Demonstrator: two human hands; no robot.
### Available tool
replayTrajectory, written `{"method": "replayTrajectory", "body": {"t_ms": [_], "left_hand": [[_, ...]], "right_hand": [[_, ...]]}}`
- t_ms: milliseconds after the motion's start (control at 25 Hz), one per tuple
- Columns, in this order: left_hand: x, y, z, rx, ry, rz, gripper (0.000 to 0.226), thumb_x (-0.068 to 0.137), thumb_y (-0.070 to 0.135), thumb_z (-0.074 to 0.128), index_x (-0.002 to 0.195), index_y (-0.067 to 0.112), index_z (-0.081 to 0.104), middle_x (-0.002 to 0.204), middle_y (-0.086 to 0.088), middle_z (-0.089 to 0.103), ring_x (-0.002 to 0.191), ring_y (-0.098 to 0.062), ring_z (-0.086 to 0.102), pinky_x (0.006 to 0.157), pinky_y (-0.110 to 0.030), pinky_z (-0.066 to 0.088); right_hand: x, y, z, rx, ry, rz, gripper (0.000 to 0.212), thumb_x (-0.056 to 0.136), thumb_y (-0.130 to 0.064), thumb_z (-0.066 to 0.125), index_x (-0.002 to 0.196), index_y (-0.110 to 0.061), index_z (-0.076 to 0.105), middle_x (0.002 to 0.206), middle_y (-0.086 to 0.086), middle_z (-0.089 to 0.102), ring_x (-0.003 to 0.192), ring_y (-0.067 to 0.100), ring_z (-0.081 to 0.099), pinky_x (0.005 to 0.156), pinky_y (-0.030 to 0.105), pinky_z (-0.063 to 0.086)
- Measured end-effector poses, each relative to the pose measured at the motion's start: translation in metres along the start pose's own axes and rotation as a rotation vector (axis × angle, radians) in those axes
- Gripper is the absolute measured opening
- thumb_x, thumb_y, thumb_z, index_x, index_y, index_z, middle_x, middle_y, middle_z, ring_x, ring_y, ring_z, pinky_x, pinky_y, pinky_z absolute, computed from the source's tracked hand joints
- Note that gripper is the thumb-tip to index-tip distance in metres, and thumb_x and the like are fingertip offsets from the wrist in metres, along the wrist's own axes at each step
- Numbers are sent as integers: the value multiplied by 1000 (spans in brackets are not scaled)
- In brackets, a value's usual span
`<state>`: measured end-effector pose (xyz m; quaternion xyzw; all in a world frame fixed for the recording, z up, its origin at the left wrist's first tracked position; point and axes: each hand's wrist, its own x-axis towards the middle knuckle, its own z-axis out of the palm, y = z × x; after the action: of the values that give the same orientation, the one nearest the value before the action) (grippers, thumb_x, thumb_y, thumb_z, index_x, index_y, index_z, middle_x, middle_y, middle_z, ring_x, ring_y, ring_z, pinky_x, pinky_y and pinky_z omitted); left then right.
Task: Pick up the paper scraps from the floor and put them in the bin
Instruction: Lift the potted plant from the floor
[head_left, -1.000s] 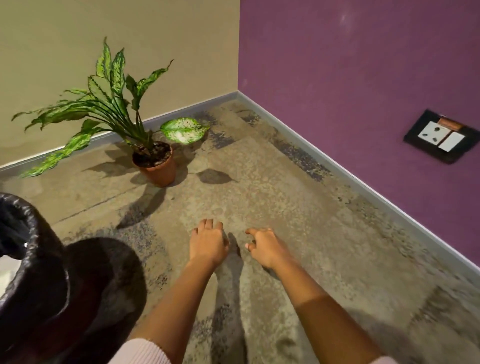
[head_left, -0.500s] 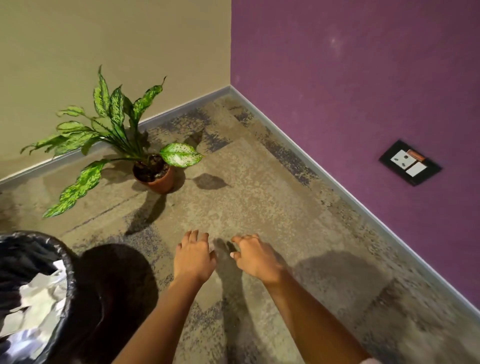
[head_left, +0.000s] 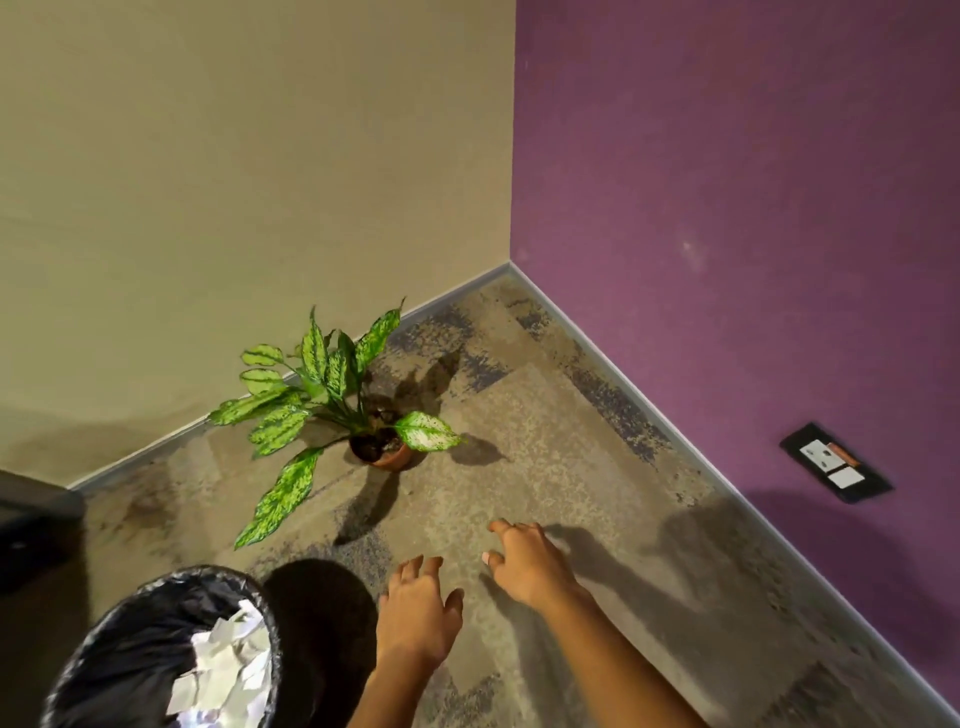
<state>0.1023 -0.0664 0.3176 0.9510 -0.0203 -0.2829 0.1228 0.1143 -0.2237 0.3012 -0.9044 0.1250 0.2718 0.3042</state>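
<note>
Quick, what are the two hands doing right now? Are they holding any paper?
Left hand: open, fingers spread, holding nothing.
Right hand: open, fingers loosely curled, no paper in it that I can see.

One bin (head_left: 83, 670), one potted plant (head_left: 384, 447), two hands

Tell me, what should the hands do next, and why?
Probably look round for more scraps before reaching. Both the left hand and right hand are open and empty, the carpet in view shows no paper, and scraps already lie in the bin.
</note>
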Motion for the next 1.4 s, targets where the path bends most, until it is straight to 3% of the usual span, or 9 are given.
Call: {"method": "replayTrajectory", "body": {"t_ms": [240,440,680,760,840,960,1040,1240,1400], "left_hand": [[60,-7,-33,-160,-72,-126,54,95,45,48,145,26,36,152,2,36,142,-21,30,111,-38,33],[129,-34,-62,-326,-119,-181,51,95,39,53,142,23,42,145,-3,48,136,-24,41,108,-35,37],[190,-61,-68,-627,-189,-354,48,94,26,61,137,9,51,139,-13,56,129,-27,53,106,-33,41],[201,-62,-59,-709,-214,-401,43,93,23,62,133,7,55,133,-14,60,125,-28,56,105,-34,42],[211,-62,-49,-779,-220,-456,39,93,20,63,128,6,59,127,-14,64,121,-28,58,102,-33,43],[227,-64,-33,-972,-159,-600,31,92,12,63,121,4,63,121,-18,66,117,-32,60,102,-38,44],[240,-62,-24,-1120,-111,-717,26,93,7,60,118,3,64,119,-20,66,117,-35,59,103,-41,43],[270,-54,3,-1507,-35,-848,27,98,7,49,123,6,58,118,-13,62,108,-24,57,90,-37,43],[303,-66,23,-1834,92,-945,33,100,6,41,131,2,53,129,-15,58,110,-26,59,98,-38,43]], "right_hand": [[64,-32,-26,24,-75,80,42,94,-33,50,135,-27,47,125,13,62,110,30,61,87,33,51],[133,-65,-29,150,-140,164,35,95,-28,52,129,-26,57,127,7,64,114,25,61,93,33,51],[193,-77,-27,149,-87,304,24,87,-19,57,103,-20,74,108,10,72,101,30,66,84,29,53],[211,-66,-29,142,-139,376,21,83,-18,57,89,-15,76,90,9,76,85,25,71,71,27,54],[228,-51,-32,224,-129,495,22,81,-23,59,65,-13,70,52,1,68,49,15,64,47,20,46],[257,-31,-36,390,79,658,39,81,-32,61,49,-11,56,31,-3,49,25,14,46,35,15,35],[274,-22,-34,473,118,673,39,83,-30,59,49,-11,55,35,-1,49,28,15,45,36,16,35],[317,-24,-19,609,-78,580,29,88,-15,54,60,-13,57,52,3,54,33,9,47,42,17,36],[353,-47,8,649,-143,360,16,89,-3,57,96,0,71,70,8,65,45,5,58,43,17,48]]}}
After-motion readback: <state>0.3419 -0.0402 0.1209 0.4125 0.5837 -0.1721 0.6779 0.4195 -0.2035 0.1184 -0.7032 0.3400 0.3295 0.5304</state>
